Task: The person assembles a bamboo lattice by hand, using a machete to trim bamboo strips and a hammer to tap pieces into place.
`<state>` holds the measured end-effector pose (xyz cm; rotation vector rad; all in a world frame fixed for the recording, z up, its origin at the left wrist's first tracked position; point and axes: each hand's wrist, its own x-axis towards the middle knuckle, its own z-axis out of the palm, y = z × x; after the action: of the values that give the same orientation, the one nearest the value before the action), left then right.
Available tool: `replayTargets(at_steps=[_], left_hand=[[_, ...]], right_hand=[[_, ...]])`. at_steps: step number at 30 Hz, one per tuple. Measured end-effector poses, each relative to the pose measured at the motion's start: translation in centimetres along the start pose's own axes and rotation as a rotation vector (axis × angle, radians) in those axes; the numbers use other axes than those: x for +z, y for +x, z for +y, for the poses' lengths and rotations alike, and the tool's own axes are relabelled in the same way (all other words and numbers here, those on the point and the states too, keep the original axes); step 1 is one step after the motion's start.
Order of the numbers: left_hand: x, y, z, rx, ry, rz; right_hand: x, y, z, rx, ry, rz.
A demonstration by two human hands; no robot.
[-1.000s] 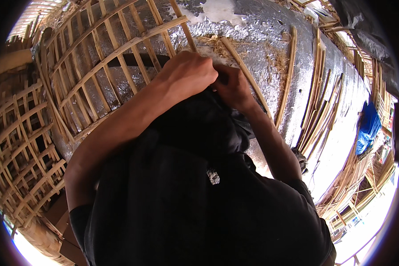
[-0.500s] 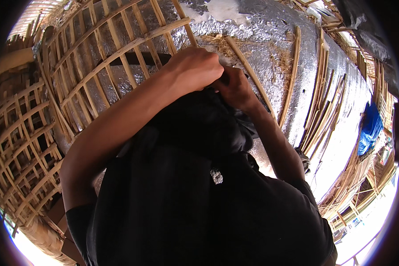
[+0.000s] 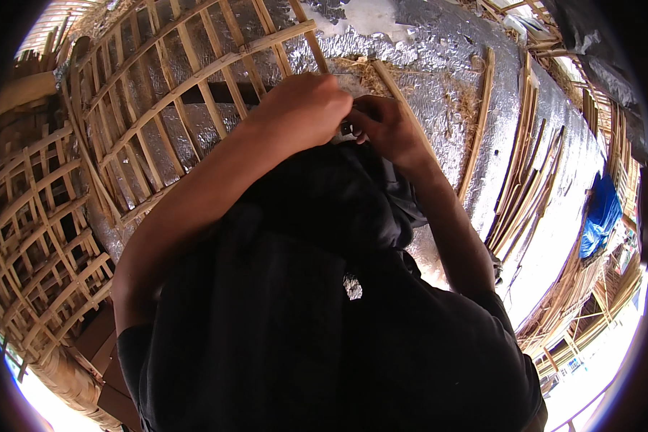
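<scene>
My left hand (image 3: 311, 106) is closed, its back toward me, with the fingers curled out of sight. Close against it on the right, my right hand (image 3: 390, 131) has its thumb and fingers bent together in a pinch. Between the two sets of fingertips something small and dark shows, too hidden to name. Both hands meet just above a bunched black cloth (image 3: 338, 191), which merges with my black shirt (image 3: 281, 345). A bamboo lattice (image 3: 216, 68) lies behind and to the left of my left hand.
Silver foil sheeting (image 3: 428, 79) spreads behind the hands, with a bamboo strip (image 3: 396, 90) and dry straw on it. Several loose bamboo strips (image 3: 529, 180) lie at the right, near a blue plastic sheet (image 3: 602, 216). Another woven bamboo lattice (image 3: 32, 237) stands at the far left.
My left hand has shifted slightly left, and its forearm has swung a little to the right near the elbow. My right hand has risen slightly, its fingers now more in view.
</scene>
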<state>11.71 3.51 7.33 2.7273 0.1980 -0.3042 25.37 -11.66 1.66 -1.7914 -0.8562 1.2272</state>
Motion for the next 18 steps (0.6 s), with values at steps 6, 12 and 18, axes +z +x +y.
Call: replayTargets(at_steps=[6, 12, 18], left_hand=[[2.8, -1.7, -1.8, -0.009, -0.255, 0.187], [4.8, -2.4, -1.1, -0.103, -0.298, 0.352], [5.3, -2.3, -0.8, -0.159, -0.309, 0.438]], right_hand=[[0.4, 0.1, -0.2, 0.009, -0.083, -0.028], [0.3, 0.2, -0.1, 0.048, -0.031, -0.057], [0.7, 0.4, 0.3, -0.041, -0.180, 0.055]])
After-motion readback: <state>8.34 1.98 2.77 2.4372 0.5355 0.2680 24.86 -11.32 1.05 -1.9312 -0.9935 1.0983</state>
